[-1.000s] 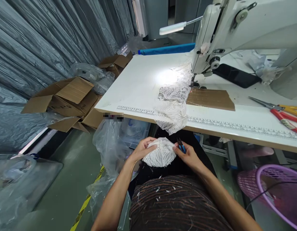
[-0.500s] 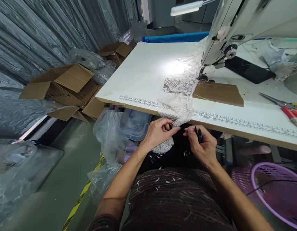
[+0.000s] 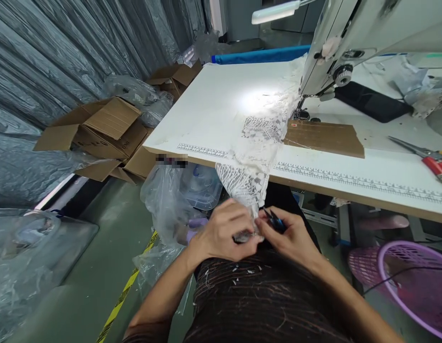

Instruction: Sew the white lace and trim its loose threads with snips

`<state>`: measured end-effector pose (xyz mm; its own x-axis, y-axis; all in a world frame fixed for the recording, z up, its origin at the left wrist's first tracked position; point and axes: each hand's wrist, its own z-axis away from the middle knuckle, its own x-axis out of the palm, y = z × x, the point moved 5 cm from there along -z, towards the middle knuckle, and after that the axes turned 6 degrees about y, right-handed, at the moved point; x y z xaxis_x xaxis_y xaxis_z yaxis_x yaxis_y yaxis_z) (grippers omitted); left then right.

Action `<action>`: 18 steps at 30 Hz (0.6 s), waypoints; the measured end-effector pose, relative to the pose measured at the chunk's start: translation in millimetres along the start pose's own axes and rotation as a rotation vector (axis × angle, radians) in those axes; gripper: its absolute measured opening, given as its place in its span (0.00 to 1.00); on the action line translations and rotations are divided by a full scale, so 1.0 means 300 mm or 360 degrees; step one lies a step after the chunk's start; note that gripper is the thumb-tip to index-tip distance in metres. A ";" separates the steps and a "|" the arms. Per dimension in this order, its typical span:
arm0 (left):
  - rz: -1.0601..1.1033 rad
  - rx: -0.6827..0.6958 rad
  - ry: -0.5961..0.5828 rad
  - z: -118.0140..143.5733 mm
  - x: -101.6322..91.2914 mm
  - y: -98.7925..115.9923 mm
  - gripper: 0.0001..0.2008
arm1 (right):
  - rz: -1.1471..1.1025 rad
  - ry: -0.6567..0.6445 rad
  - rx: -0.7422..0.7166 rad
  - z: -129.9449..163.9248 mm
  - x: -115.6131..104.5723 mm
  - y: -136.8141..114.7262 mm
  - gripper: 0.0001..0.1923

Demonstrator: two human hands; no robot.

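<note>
A strip of white lace (image 3: pixel 250 157) runs from under the sewing machine (image 3: pixel 353 33) needle across the white table (image 3: pixel 206 109) and hangs over its front edge into my lap. My left hand (image 3: pixel 226 231) pinches the lace's lower end. Just to its right, my right hand (image 3: pixel 290 236) grips small blue-handled thread snips (image 3: pixel 274 220), their tips touching the lace end between both hands. White thread scraps lie on my dark striped lap.
A brown cardboard sheet (image 3: pixel 323 138) lies beside the needle, red and yellow scissors (image 3: pixel 430 159) at the table's right. A black phone (image 3: pixel 371 102) sits behind the machine. Open cardboard boxes (image 3: pixel 99 136) and plastic bags (image 3: pixel 174 200) crowd the left floor; a purple basket (image 3: pixel 414 281) stands right.
Both hands dropped from the table edge down to my lap, drawing the lace out so it hangs long. The snips have come to the lace end.
</note>
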<state>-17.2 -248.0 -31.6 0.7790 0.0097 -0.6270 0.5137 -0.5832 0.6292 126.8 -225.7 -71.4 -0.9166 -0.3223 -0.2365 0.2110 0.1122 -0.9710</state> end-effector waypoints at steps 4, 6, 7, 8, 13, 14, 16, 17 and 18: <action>0.0349 -0.0472 0.0133 0.024 -0.013 -0.129 0.17 | -0.0121 -0.0282 0.0000 0.069 0.037 0.015 0.08; 0.0533 -0.0605 -0.0035 0.028 0.038 -0.167 0.24 | -0.0150 -0.0321 0.0025 0.082 0.046 0.028 0.08; 0.0650 -0.0630 -0.0094 0.029 0.065 -0.175 0.26 | -0.0151 -0.0325 0.0035 0.083 0.049 0.036 0.09; 0.0779 -0.0643 -0.0125 0.029 0.089 -0.177 0.27 | -0.0148 -0.0319 0.0046 0.083 0.049 0.045 0.10; 0.1122 -0.0789 -0.0186 0.040 0.147 -0.163 0.21 | -0.0112 -0.0279 0.0136 0.077 0.037 0.096 0.12; 0.1128 -0.0877 -0.0178 0.047 0.148 -0.165 0.21 | -0.0100 -0.0274 0.0152 0.076 0.033 0.106 0.13; 0.1114 -0.1111 -0.0123 0.065 0.143 -0.177 0.20 | -0.0071 -0.0274 0.0172 0.073 0.028 0.125 0.13; 0.1104 -0.1231 -0.0088 0.076 0.139 -0.184 0.18 | -0.0054 -0.0288 0.0180 0.070 0.027 0.134 0.13; 0.1103 -0.1333 -0.0056 0.087 0.135 -0.190 0.17 | -0.0038 -0.0301 0.0186 0.067 0.026 0.141 0.13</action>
<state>-24.2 -235.5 -104.9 0.9901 -0.1389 -0.0193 0.0588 0.2864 0.9563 135.4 -242.3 -114.9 -0.8442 -0.4952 -0.2051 0.2382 -0.0038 -0.9712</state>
